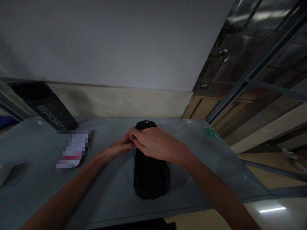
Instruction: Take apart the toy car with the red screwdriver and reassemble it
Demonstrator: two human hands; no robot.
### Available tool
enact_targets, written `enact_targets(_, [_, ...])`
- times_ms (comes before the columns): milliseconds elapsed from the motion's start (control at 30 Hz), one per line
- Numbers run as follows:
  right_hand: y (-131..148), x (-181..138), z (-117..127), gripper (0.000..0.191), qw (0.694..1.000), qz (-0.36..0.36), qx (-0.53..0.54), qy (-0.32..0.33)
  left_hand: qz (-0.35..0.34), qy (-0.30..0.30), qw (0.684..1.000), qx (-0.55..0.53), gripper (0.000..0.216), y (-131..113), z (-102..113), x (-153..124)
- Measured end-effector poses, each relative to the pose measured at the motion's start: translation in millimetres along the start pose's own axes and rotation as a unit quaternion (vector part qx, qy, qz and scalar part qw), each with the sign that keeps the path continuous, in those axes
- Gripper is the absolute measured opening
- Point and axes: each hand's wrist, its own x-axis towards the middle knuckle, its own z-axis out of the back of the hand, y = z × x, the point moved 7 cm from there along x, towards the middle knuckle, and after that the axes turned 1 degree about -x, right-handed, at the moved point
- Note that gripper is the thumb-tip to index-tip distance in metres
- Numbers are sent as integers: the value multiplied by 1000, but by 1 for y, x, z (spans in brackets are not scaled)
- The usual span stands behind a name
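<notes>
A black object shaped like a toy car (151, 175) lies lengthwise on the grey table in front of me. Dark wheel-like bulges stick out at its near end. My left hand (123, 144) is at its left edge, fingers bent against that side. Over the car's middle reaches my right hand (159, 142), its thumb and fingers drawn together at the left edge and meeting the left fingertips. Whatever lies between the right fingertips is hidden. The far end of the car shows beyond the right hand.
On the left of the table (105, 188) stands a dark bottle marked SPORT (51, 107), with a blurred-out flat item (73, 151) nearer me. A small green wrapper (211, 132) lies at the right edge. Behind is a wall (120, 41); a metal frame post (254, 64) rises at right.
</notes>
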Motion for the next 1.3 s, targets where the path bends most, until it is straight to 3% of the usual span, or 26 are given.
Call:
enact_targets(133, [-14,8,-4,19,997,-63,21,-46,-12,18,1000,-3,67,-8,-5,0])
enact_targets(233, [-35,7,-13,11,980,-75,161,-87,-21,37,999,-7,83,-9,-8,1])
enact_targets(300, [-61,-2,-16,20,949,-94,263,-147,-18,47,999,-20,91,-6,-8,4])
enact_targets(367, [-100,-20,-18,38,919,-174,271,-226,-25,39,999,-19,97,-3,-5,7])
enact_targets(400, [-118,-29,-23,48,914,-226,245,-233,-27,34,999,-15,99,-2,-3,8])
enact_targets(467, [-144,-41,-42,60,931,-305,148,-139,-30,33,999,-9,102,0,-1,10])
enact_targets(667, [-153,-45,-90,31,947,-307,90,-36,-32,54,998,-9,113,-2,-1,11])
enact_targets(767, [-149,-43,-102,22,948,-312,59,-22,-33,50,998,-11,115,0,-1,13])
enact_targets(933, [-151,-43,-107,26,949,-315,23,-11,-30,32,999,-23,119,1,-3,15])
enact_targets(1100, [-156,-42,-109,31,948,-316,5,-18,-8,-43,999,-21,99,2,3,22])
enact_targets(1300, [-162,-37,-111,35,948,-315,4,-35,-81,-144,968,191,67,-12,22,25])
